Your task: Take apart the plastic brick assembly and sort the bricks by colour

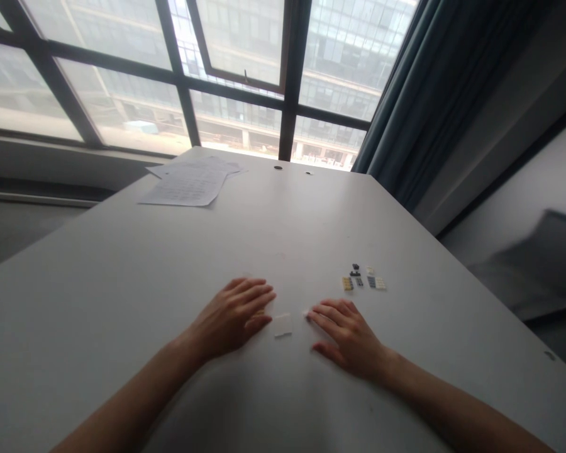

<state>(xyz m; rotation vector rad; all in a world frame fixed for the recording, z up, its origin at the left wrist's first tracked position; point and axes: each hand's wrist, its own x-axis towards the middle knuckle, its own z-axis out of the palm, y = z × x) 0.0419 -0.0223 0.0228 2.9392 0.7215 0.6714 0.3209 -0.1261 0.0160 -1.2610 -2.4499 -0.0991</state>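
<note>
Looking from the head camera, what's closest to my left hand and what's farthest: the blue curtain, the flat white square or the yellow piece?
1. White square: just right of your left hand.
2. Yellow piece: farther right, on the left side of the little group.
3. Blue curtain: far right, past the table, by the window.

The papers [188, 184] on the table [283, 233] carry printed lines, too small and blurred to read.
</note>
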